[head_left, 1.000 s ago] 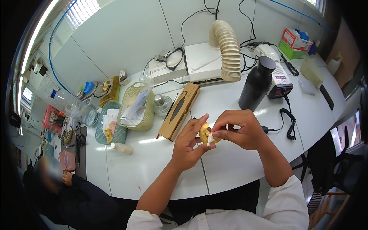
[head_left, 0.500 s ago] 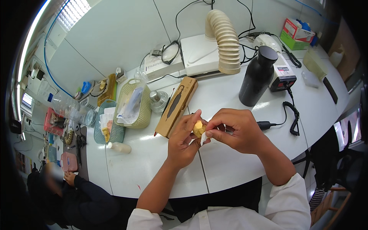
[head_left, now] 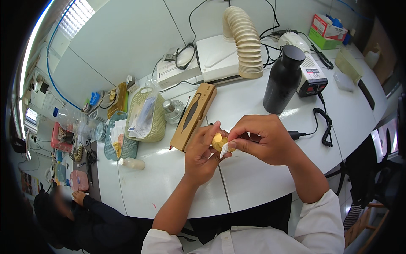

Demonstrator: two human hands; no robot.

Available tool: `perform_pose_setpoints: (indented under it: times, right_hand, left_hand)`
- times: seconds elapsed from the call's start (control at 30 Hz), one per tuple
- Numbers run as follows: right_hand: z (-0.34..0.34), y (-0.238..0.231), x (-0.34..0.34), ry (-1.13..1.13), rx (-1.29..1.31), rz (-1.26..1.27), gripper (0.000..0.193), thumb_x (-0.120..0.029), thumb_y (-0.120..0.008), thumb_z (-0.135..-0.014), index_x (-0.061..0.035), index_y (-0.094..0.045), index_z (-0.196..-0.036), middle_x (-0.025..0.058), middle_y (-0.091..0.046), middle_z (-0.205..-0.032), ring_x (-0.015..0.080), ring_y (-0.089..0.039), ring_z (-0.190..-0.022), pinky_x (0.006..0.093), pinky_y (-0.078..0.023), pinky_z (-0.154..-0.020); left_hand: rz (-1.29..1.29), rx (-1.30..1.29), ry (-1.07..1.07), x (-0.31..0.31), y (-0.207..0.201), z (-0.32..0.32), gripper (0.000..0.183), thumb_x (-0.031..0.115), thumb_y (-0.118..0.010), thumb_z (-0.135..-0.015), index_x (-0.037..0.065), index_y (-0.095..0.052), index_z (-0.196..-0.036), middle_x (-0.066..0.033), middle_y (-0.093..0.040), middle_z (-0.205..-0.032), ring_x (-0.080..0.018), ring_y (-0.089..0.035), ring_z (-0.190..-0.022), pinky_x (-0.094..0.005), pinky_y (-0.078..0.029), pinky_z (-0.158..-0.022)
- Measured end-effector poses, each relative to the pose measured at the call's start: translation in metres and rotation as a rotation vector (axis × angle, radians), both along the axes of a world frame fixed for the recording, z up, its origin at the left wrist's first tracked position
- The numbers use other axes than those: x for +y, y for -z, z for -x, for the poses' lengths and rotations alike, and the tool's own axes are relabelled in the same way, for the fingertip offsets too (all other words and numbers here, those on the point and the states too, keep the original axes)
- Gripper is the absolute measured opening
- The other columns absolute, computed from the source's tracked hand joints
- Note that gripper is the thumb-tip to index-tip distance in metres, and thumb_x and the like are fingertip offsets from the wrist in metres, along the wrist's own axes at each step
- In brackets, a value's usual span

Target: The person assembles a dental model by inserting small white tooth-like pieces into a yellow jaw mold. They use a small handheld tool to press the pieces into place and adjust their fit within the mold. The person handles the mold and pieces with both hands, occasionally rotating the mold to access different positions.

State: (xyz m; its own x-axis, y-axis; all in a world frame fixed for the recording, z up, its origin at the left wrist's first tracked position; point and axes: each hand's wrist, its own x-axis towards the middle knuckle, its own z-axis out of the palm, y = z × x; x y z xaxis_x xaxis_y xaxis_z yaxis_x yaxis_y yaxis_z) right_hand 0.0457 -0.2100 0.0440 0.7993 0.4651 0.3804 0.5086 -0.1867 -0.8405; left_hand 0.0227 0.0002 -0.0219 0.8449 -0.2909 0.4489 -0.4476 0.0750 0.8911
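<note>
Over the white table, both my hands meet around a small yellow piece (head_left: 218,141), which looks like a plaster cast. My left hand (head_left: 199,157) has its fingers wrapped about it from the left. A thumb-and-finger pinch of my right hand (head_left: 264,142) presses a scrap of white cloth or tissue (head_left: 224,150) against the piece's right side. The fingers cover much of both things. Just behind my left hand lies a long brown cardboard box (head_left: 193,117).
A tall black bottle (head_left: 282,82) stands beyond my right hand, beside a white control unit (head_left: 311,78) with a coiled cord. Left are a green basket (head_left: 159,125), a teal basket (head_left: 130,151), a glass jar (head_left: 172,114) and a small bottle (head_left: 132,163). Another person (head_left: 93,222) sits at left.
My right hand has shifted slightly, and the white cloth sits a little differently against the yellow piece. The whole view has moved a little; both hands keep their hold.
</note>
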Motion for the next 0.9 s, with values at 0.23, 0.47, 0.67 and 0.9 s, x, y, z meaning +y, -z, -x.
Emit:
perform_pose_setpoints:
  times: [0.23,0.47,0.67,0.9]
  right_hand:
    - [-0.010,0.006,-0.004,0.190,-0.050,0.044,0.008,-0.008,-0.074,-0.086,-0.0025,-0.070,-0.089,0.0031,-0.068,-0.078,0.0076,-0.056,-0.061,0.0225,-0.042,-0.053]
    - [-0.017,0.001,-0.016,0.428,-0.197,0.059,0.010,-0.002,-0.071,-0.086,-0.0023,-0.071,-0.097,0.0044,-0.066,-0.082,0.0089,-0.059,-0.068,0.0228,-0.044,-0.057]
    - [-0.002,-0.007,-0.004,0.212,-0.108,-0.036,0.014,-0.007,-0.071,-0.087,-0.0039,-0.073,-0.100,0.0061,-0.069,-0.084,0.0113,-0.061,-0.069,0.0242,-0.043,-0.056]
    - [0.003,0.001,0.002,-0.008,0.193,-0.099,0.015,-0.015,-0.070,-0.092,-0.0036,-0.075,-0.101,0.0061,-0.072,-0.089,0.0084,-0.061,-0.067,0.0212,-0.044,-0.056]
  left_hand:
    - [0.094,0.036,0.002,0.000,-0.001,-0.002,0.084,-0.002,-0.079,-0.078,0.007,-0.039,-0.151,-0.0077,-0.053,-0.118,-0.0222,-0.056,-0.114,-0.0385,-0.049,-0.098]
    - [0.260,0.045,0.102,0.005,-0.005,-0.006,0.081,0.000,-0.079,-0.080,0.002,-0.037,-0.150,-0.0088,-0.051,-0.119,-0.0229,-0.059,-0.112,-0.0361,-0.052,-0.100]
    - [0.130,0.039,-0.025,0.008,-0.011,0.000,0.089,0.013,-0.086,-0.075,-0.003,-0.038,-0.148,-0.0087,-0.052,-0.117,-0.0175,-0.059,-0.109,-0.0320,-0.055,-0.094]
    - [-0.037,-0.053,-0.156,0.004,-0.016,0.003,0.088,0.021,-0.090,-0.071,-0.005,-0.047,-0.143,-0.0086,-0.054,-0.113,-0.0155,-0.060,-0.102,-0.0296,-0.056,-0.090]
